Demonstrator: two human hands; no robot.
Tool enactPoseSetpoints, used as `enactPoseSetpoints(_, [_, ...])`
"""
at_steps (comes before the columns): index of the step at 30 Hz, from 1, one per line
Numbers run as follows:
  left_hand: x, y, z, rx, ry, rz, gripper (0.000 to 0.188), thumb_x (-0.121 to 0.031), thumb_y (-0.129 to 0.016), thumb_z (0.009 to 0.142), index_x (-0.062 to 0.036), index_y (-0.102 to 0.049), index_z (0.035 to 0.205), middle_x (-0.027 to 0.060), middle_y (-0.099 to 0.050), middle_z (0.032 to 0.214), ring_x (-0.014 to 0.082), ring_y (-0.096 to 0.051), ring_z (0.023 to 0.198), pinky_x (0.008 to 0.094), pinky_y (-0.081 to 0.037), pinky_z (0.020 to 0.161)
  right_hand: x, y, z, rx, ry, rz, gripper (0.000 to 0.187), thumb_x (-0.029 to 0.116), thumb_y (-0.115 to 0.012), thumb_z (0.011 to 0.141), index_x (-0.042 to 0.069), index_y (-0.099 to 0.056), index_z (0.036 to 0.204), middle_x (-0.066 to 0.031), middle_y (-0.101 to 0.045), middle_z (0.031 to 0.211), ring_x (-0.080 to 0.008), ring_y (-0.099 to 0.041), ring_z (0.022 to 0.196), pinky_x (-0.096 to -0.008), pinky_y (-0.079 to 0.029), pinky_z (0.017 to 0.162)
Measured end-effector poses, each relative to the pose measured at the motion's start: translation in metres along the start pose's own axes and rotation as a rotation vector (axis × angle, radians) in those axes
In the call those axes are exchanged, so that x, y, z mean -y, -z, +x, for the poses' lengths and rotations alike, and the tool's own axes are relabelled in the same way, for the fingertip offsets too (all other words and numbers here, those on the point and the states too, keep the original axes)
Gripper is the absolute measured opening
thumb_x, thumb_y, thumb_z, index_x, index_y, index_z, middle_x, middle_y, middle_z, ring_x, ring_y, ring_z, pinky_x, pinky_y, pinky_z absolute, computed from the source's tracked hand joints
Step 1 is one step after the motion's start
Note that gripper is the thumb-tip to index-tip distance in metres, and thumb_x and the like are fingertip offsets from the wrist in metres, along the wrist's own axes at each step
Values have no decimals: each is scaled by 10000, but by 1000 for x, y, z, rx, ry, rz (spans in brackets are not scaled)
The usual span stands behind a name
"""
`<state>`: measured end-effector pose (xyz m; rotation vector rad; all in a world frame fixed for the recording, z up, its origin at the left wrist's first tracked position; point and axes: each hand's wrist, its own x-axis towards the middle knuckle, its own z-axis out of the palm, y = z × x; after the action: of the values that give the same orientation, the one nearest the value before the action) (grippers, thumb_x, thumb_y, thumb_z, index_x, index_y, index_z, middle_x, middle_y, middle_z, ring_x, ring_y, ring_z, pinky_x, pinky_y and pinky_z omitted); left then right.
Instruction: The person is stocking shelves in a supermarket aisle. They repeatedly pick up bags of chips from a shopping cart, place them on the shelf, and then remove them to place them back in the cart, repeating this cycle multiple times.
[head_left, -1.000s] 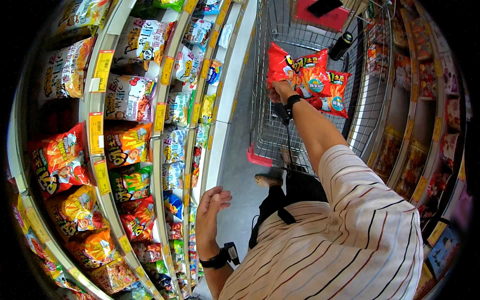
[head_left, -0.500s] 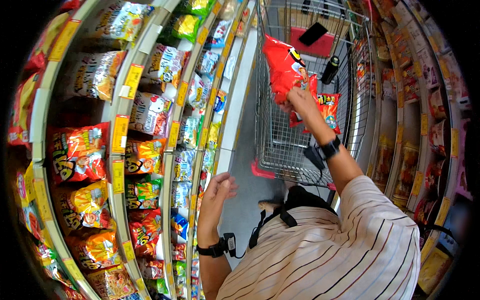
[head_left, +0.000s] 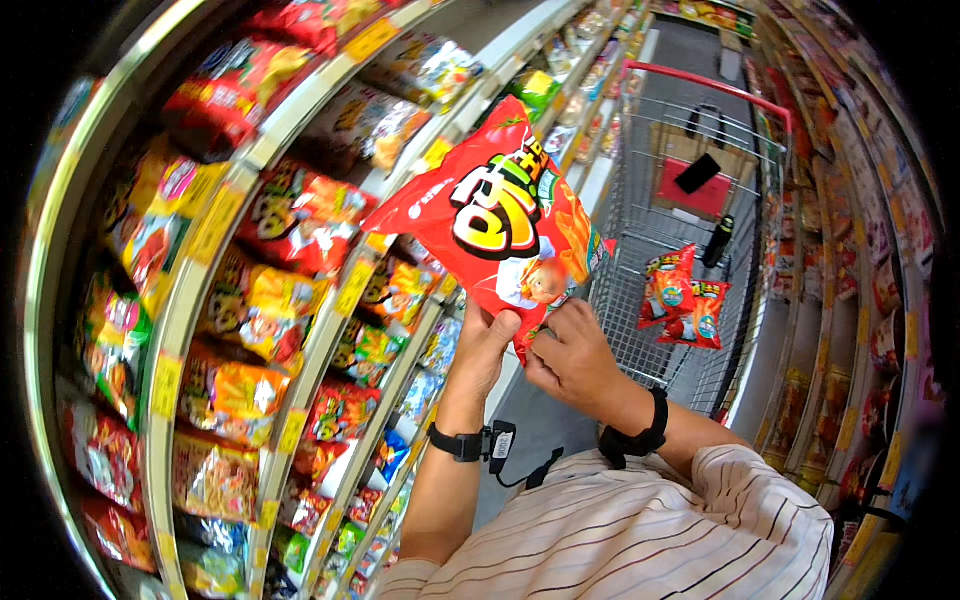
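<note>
A large red bag of snacks [head_left: 478, 215] is held up in front of me, tilted, its printed front showing. My left hand [head_left: 482, 348] grips its lower edge, with the thumb lying over the front. At the bottom right corner, my right hand [head_left: 576, 358] has its fingers curled onto the bag. Behind and to the right stands a wire shopping cart [head_left: 625, 345]. Inside it lie two smaller red snack bags, one [head_left: 668, 283] partly beside the other [head_left: 697, 320]. Both my wrists wear black bands.
Also in the cart are a dark bottle [head_left: 718, 242] and a black phone-like slab [head_left: 697, 174] on a red panel [head_left: 680, 200]. Shelves of snack bags [head_left: 245, 300] run close along my left. More stocked shelves [head_left: 800, 370] line the right side.
My right hand has brought the large red bag from over the cart toward the left shelves. My left hand has risen and taken hold of it too. The view has turned left.
</note>
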<state>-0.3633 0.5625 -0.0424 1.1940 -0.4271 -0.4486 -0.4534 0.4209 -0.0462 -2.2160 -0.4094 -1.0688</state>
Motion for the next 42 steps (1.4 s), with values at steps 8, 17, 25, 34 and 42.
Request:
enactPoseSetpoints(8, [-28,35,-57,-120,-114,-173,675,-275,-712,923,8,-398,1450,138,-538,1396,218,-588,1224,375,-501,1021,59,-21,20,114,167,99,169,115,-764,757,69,-624,840,-138,-582,870,-347,-598,828,-468,-480,775])
enactPoseSetpoints(17, [-72,64,-109,-201,-117,-180,726,-307,-730,894,28,-397,1445,156,-577,1360,218,-636,1172,370,-536,994,41,33,83,61,-119,281,567,240,-842,787,14,-550,1218,-192,-629,1122,-321,-636,1045,-408,-501,884])
enactPoseSetpoints(25, [-95,77,-142,-202,-33,-33,754,-361,-720,898,22,-391,1458,172,-541,1410,262,-596,1236,399,-506,1036,21,-14,70,625,-438,1097,1089,375,-880,753,-10,-254,1557,-110,-464,1485,-183,-437,1374,-344,-344,1155])
enactPoseSetpoints(34, [-145,138,-156,-457,-269,312,960,-687,-551,933,5,-291,1545,172,-457,1489,251,-438,1378,389,-350,1136,47,-42,54,650,-464,1192,891,173,-830,772,-22,-359,1503,-84,-559,1371,-161,-540,1240,-354,-422,1094])
enactPoseSetpoints(42, [-218,109,-185,-612,-332,329,585,-521,-556,1014,-42,-561,1350,42,-637,1245,112,-589,1110,300,-462,979,74,-45,76,734,-413,1160,979,170,-912,702,-50,-361,1480,-142,-562,1358,-180,-569,1192,-338,-485,1016])
